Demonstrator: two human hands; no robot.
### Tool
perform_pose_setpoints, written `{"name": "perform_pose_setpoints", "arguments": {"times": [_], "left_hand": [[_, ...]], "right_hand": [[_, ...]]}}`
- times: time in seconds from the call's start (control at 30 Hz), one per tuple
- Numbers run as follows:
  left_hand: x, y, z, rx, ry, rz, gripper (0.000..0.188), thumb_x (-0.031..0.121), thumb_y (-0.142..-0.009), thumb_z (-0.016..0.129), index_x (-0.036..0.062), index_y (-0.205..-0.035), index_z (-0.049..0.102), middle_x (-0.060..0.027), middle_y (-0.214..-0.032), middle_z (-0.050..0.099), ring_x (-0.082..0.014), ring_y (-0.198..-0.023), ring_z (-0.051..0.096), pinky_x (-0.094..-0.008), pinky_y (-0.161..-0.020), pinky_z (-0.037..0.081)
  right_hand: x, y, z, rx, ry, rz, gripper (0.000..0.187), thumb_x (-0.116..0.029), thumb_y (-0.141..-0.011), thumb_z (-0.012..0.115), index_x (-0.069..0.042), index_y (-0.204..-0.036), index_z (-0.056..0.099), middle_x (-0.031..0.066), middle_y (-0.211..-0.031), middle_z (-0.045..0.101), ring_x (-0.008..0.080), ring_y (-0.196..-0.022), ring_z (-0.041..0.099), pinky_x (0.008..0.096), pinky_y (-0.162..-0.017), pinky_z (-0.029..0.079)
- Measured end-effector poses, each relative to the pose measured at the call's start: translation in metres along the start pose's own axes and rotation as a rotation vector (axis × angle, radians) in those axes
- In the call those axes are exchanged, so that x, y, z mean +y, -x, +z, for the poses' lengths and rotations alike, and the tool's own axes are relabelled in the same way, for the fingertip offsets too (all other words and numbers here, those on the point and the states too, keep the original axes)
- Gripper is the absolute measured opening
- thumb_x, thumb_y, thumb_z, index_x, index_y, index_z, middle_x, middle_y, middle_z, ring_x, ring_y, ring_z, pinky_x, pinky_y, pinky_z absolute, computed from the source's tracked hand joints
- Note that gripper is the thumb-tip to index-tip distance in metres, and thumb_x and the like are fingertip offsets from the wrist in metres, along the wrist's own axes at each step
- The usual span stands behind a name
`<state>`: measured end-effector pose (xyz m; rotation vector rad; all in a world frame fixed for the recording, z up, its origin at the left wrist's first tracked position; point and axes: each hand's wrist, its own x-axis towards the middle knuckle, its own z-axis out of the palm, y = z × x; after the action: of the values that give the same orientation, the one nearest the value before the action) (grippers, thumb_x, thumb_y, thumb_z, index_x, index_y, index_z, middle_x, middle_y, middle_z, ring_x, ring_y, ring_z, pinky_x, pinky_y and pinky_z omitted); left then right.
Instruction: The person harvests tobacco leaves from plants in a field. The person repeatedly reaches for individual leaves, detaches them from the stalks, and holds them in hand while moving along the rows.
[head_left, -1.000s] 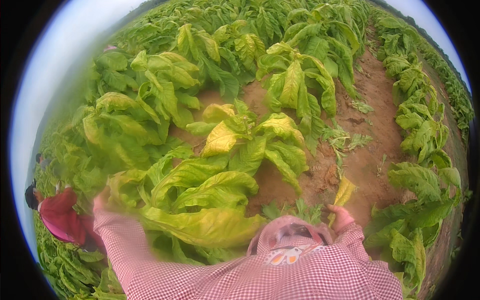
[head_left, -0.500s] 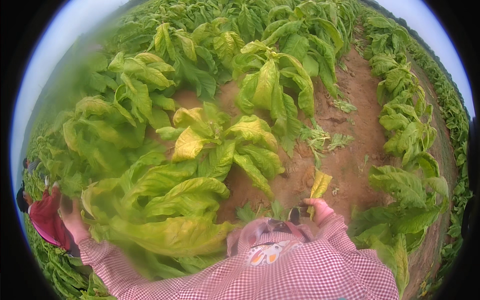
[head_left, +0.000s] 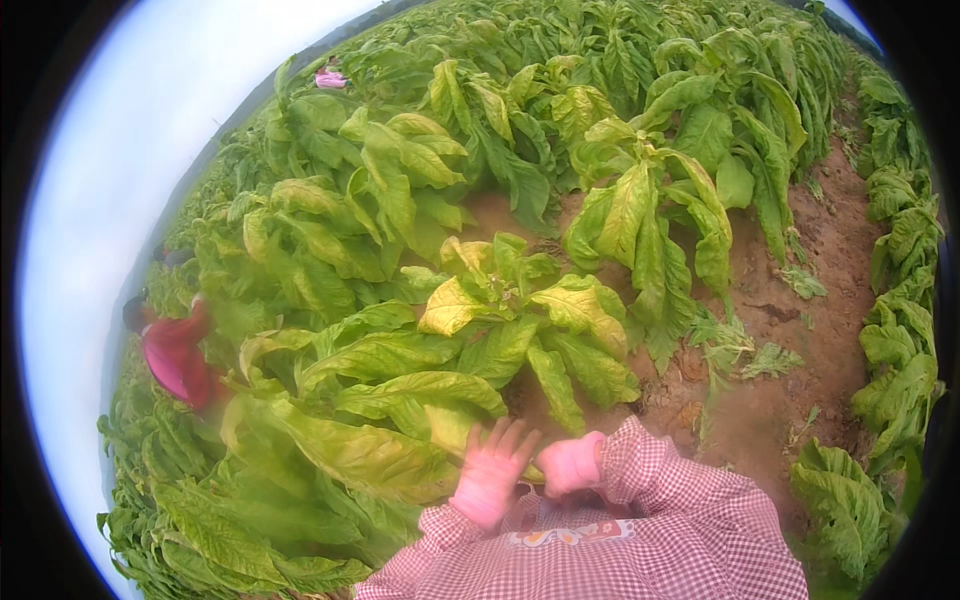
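The fingers [head_left: 512, 437] of the left hand [head_left: 490, 468] are spread, while those of the right hand [head_left: 570, 463], just to their right, are mostly hidden, so whether they pinch anything cannot be told. Just left of the spread fingers droops a broad yellow-green leaf [head_left: 365, 458]; contact is unclear. Beyond them stands a leafy plant [head_left: 500, 345] with yellowed upper leaves; farther right lies reddish soil [head_left: 765, 410]. Well to their left, a person in red [head_left: 175, 355] bends among plants.

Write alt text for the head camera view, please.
A person's spread left hand and right hand are close together by their checked shirt, among broad yellow-green leaves. Someone in red is at far left.
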<state>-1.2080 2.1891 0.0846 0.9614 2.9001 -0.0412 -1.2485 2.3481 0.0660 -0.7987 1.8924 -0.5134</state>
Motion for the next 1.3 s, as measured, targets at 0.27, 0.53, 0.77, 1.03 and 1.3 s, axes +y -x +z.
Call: {"name": "perform_pose_setpoints", "arguments": {"times": [0.27,0.53,0.77,1.03,1.3], "left_hand": [[-0.032,-0.009,0.011,-0.333,0.190,-0.405,0.059,0.038,-0.070,0.069,0.0140,-0.120,0.050,-0.0126,-0.083,0.065,-0.0295,-0.082,0.061,-0.0380,-0.079,0.045],[-0.114,-0.057,0.053,-0.509,0.285,-0.620,0.057,0.046,-0.070,0.067,0.0177,-0.117,0.054,-0.0117,-0.084,0.065,-0.0296,-0.079,0.063,-0.0380,-0.073,0.050],[-0.172,-0.019,0.093,-0.588,0.445,-0.904,0.059,0.039,-0.064,0.073,0.0160,-0.116,0.057,-0.0157,-0.090,0.064,-0.0304,-0.081,0.063,-0.0376,-0.072,0.050],[-0.209,-0.057,0.082,-0.665,0.892,-1.332,0.062,0.042,-0.067,0.072,0.0102,-0.119,0.056,-0.0196,-0.095,0.064,-0.0335,-0.086,0.062,-0.0398,-0.075,0.050],[-0.221,-0.027,0.134,-0.713,0.680,-1.249,0.065,0.041,-0.066,0.074,0.0093,-0.120,0.055,-0.0196,-0.095,0.064,-0.0333,-0.085,0.062,-0.0392,-0.075,0.050]], "right_hand": [[0.080,-0.060,-0.017,0.092,-0.929,-0.432,0.052,-0.029,-0.075,0.068,-0.001,-0.117,0.055,0.0095,-0.095,0.063,0.0176,-0.081,0.058,0.0289,-0.070,0.048],[0.197,-0.179,-0.069,0.602,-1.536,0.230,0.049,-0.013,-0.075,0.070,-0.001,-0.119,0.051,0.0117,-0.090,0.063,0.0218,-0.067,0.063,0.0343,-0.059,0.052],[0.224,-0.368,-0.139,0.592,-1.852,0.440,0.033,-0.023,-0.080,0.068,0.000,-0.102,0.058,0.0106,-0.095,0.063,0.0238,-0.073,0.062,0.0361,-0.061,0.051],[0.335,-0.557,-0.130,0.772,-0.508,0.438,0.034,-0.017,-0.082,0.061,-0.006,-0.114,0.058,0.0109,-0.114,0.060,0.0253,-0.097,0.059,0.0276,-0.081,0.048],[0.304,-0.554,-0.174,0.690,-0.927,0.644,0.042,-0.018,-0.080,0.065,-0.001,-0.117,0.054,0.0135,-0.112,0.060,0.0266,-0.098,0.058,0.0285,-0.084,0.046]]}}
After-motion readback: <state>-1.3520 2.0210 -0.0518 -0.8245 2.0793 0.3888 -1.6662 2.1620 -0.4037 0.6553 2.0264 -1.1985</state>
